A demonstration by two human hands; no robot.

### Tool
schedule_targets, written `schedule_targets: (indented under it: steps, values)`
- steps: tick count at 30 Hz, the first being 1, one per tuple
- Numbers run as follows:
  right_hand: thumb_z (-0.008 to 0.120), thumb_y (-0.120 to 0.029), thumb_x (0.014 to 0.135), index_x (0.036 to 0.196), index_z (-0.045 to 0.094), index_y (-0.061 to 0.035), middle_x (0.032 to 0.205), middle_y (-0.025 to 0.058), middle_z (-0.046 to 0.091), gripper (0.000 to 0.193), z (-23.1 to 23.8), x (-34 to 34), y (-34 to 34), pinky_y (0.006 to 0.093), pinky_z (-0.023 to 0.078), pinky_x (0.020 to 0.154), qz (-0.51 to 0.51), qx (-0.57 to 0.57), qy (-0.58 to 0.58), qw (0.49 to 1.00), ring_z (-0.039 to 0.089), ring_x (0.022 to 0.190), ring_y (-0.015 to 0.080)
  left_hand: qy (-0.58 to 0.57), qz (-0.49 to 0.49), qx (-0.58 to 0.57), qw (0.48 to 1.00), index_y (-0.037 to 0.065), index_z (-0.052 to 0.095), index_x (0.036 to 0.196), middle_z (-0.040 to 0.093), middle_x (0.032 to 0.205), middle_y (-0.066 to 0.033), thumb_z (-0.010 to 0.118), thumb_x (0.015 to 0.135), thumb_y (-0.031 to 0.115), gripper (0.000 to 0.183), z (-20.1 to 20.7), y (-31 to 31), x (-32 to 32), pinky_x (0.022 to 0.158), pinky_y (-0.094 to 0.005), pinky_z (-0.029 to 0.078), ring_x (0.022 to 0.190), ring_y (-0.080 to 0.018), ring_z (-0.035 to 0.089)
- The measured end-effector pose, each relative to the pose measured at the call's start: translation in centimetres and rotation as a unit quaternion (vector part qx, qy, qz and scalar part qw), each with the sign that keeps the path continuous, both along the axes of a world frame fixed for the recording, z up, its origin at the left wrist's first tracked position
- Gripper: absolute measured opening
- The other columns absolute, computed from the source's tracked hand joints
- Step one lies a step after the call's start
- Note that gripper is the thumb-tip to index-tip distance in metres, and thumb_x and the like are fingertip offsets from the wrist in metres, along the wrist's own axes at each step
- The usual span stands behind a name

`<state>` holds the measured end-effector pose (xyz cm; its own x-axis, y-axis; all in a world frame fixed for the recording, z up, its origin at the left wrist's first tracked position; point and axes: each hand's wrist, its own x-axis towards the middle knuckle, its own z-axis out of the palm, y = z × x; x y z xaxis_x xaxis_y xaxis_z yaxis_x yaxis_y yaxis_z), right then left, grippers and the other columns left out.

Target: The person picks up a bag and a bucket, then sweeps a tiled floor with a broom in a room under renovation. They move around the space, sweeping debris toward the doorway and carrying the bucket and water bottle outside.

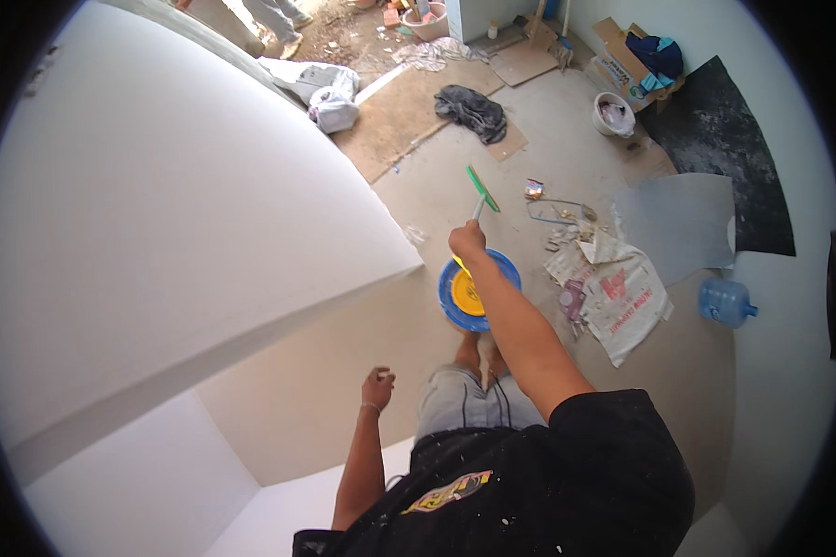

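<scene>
My right hand, arm stretched forward, is closed round the pale handle of a squeegee with a long green head. Part of something yellow shows just below that fist. The squeegee's head points away from me, over the floor. Under my right forearm is a round blue basin-like thing with a yellow disc in its middle; my arm hides part of both. My left hand hangs at my left side, fingers loosely bent and nothing seen in it.
To the right lie a white printed sack, a hacksaw-like frame, a grey sheet and a blue water jug. Dark cloth lies ahead near a cardboard sheet. A white wall stands left. Another person's legs show outside.
</scene>
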<state>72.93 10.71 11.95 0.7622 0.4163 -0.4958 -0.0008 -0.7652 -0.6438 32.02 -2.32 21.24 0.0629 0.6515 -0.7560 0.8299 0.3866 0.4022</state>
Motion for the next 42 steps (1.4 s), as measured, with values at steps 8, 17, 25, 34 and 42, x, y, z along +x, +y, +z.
schedule_targets:
  steps: [8,17,25,34,42]
  values:
    - [0.048,-0.029,0.104,0.123,0.061,-0.0073,0.097,0.0068,0.067,0.031,1.0,-13.5,5.9,0.0325,0.053,0.055,0.081,0.18,0.439,0.876,0.062,0.065,0.0174,0.135,-0.005,-0.027,0.991,0.004,0.069,0.119,0.077,0.104,-0.0193,0.068,0.086,0.029,0.041,3.2,0.3,-10.8,0.092,-0.0402,0.056,0.098,-0.0309,0.074]
    - [0.063,-0.028,0.093,0.108,0.072,-0.0027,0.097,0.0166,0.077,0.031,-0.6,-5.4,-22.1,0.0403,0.057,0.087,0.073,-0.009,0.236,0.969,0.074,0.099,0.0285,0.0,-0.056,-0.091,0.994,-0.003,0.066,0.118,0.074,0.102,-0.0146,0.064,0.096,0.019,0.031,-3.7,1.7,-3.8,0.076,-0.0319,0.06,0.086,-0.0191,0.072]
    - [0.061,-0.026,0.087,0.11,0.071,0.0023,0.115,0.0249,0.072,0.038,4.7,3.0,-54.7,0.0466,0.055,0.094,-0.223,-0.308,0.05,0.923,0.07,0.108,0.0388,-0.069,-0.082,-0.13,0.986,0.009,0.062,0.12,0.07,0.093,-0.0041,0.059,0.098,0.021,0.025,-5.5,7.8,8.7,0.06,-0.0314,0.049,0.075,-0.0141,0.067]
    - [0.066,-0.029,0.086,0.103,0.073,-0.0062,0.108,0.0174,0.074,0.03,6.7,-1.2,-64.8,0.0423,0.054,0.094,-0.277,-0.158,0.096,0.943,0.07,0.104,0.0352,0.049,-0.143,-0.091,0.984,0.012,0.062,0.119,0.07,0.092,-0.0063,0.057,0.095,0.026,0.029,-2.8,7.1,20.2,0.066,-0.0418,0.049,0.076,-0.0191,0.066]
    - [0.066,-0.06,0.088,0.14,0.058,-0.0046,0.132,0.0242,0.064,0.076,2.3,-0.2,-75.5,0.0417,0.049,0.102,-0.277,-0.04,0.386,0.879,0.064,0.12,0.0344,0.028,-0.252,-0.11,0.961,0.012,0.064,0.12,0.072,0.096,-0.0035,0.064,0.094,0.033,0.033,-3.8,-7.4,34.7,0.068,-0.0386,0.052,0.08,-0.0183,0.069]
